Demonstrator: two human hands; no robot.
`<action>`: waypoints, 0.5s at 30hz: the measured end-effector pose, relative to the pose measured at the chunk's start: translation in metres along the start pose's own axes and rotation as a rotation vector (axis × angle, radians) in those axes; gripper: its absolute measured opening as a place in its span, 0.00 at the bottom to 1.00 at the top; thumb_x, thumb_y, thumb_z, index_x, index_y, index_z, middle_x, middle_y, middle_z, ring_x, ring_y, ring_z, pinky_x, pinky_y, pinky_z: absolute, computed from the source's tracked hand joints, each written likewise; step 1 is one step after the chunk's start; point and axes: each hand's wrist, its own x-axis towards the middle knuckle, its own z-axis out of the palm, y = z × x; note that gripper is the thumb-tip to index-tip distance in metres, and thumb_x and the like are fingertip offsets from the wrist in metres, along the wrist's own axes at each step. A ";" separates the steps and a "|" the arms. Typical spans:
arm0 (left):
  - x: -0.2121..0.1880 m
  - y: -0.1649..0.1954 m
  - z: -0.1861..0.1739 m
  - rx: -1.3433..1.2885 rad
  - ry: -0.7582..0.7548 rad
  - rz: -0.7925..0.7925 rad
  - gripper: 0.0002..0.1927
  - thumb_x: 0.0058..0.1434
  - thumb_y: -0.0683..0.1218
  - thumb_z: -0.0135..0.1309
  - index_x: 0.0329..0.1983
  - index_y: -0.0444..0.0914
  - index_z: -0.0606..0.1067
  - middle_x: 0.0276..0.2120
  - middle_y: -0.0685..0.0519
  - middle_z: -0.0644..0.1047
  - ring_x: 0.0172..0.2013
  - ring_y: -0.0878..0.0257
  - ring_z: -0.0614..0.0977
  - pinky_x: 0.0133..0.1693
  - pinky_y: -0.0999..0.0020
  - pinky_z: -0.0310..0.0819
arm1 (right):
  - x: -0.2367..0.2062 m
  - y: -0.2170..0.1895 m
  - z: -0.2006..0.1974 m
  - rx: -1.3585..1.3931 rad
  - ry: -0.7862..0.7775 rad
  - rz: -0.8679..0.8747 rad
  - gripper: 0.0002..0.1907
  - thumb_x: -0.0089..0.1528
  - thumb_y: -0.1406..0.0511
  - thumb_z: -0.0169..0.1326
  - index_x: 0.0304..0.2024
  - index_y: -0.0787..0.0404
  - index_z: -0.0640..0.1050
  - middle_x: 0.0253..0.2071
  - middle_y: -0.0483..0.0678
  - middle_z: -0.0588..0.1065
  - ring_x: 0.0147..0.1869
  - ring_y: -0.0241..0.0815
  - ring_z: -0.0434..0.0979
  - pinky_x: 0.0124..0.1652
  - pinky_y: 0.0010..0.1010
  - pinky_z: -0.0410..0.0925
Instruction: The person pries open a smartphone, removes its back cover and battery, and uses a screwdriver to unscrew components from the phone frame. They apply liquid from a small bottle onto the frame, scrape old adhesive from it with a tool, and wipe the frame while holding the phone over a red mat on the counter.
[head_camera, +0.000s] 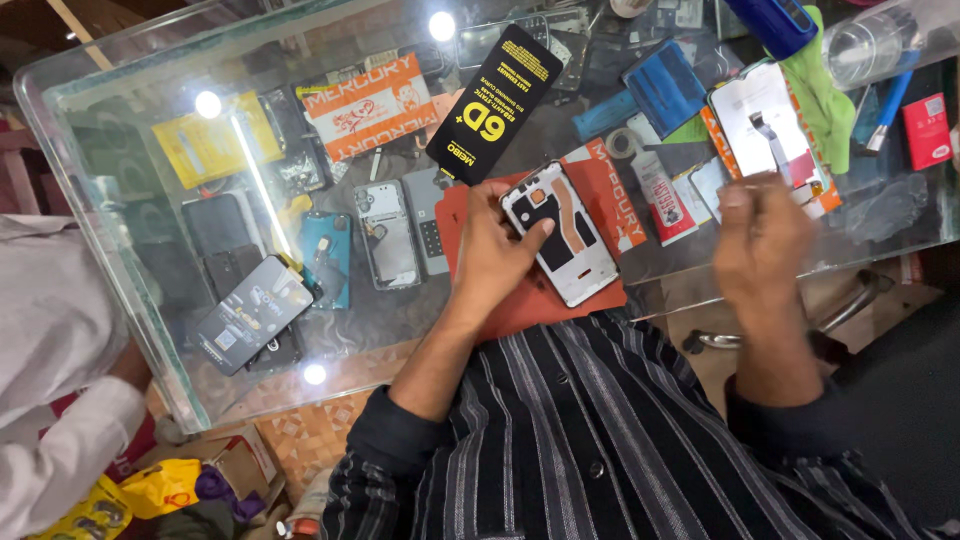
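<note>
glass counter | bright lamp reflections | patterned orange floor | chrome stool frame

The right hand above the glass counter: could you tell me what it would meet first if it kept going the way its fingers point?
Likely the white opened phone panel lying just beyond the right hand; the hand's height above the glass counter is unclear.

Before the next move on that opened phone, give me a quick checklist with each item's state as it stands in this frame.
1. Left hand steadies the opened phone: ok.
2. Phone lies on the red mat: ok.
3. Right hand grips a tool or part: cannot tell, fingers closed and blurred.
4. Phone's exposed inside is unobstructed: ok.
5. Black packet lies apart from the phone: ok.
6. Loose screws accounted for: cannot tell.
</note>
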 end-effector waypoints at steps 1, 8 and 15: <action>0.002 -0.004 0.001 -0.199 -0.024 0.031 0.28 0.58 0.41 0.64 0.55 0.32 0.62 0.45 0.50 0.78 0.45 0.67 0.83 0.46 0.71 0.82 | -0.001 -0.005 0.011 -0.063 -0.059 -0.014 0.13 0.76 0.62 0.49 0.46 0.67 0.74 0.35 0.56 0.74 0.39 0.56 0.75 0.40 0.43 0.67; -0.001 0.007 -0.030 0.155 -0.021 0.046 0.19 0.59 0.39 0.59 0.54 0.31 0.75 0.41 0.47 0.83 0.40 0.64 0.84 0.43 0.70 0.79 | -0.019 -0.040 0.066 0.143 -0.322 -0.183 0.09 0.72 0.67 0.48 0.51 0.67 0.72 0.44 0.61 0.77 0.47 0.60 0.81 0.44 0.42 0.72; -0.006 0.021 -0.015 0.432 0.152 0.286 0.21 0.60 0.42 0.59 0.56 0.30 0.76 0.42 0.40 0.80 0.40 0.51 0.84 0.44 0.62 0.78 | -0.009 -0.048 0.090 0.073 -0.288 -0.307 0.10 0.70 0.70 0.54 0.53 0.66 0.75 0.45 0.60 0.79 0.47 0.60 0.81 0.44 0.43 0.73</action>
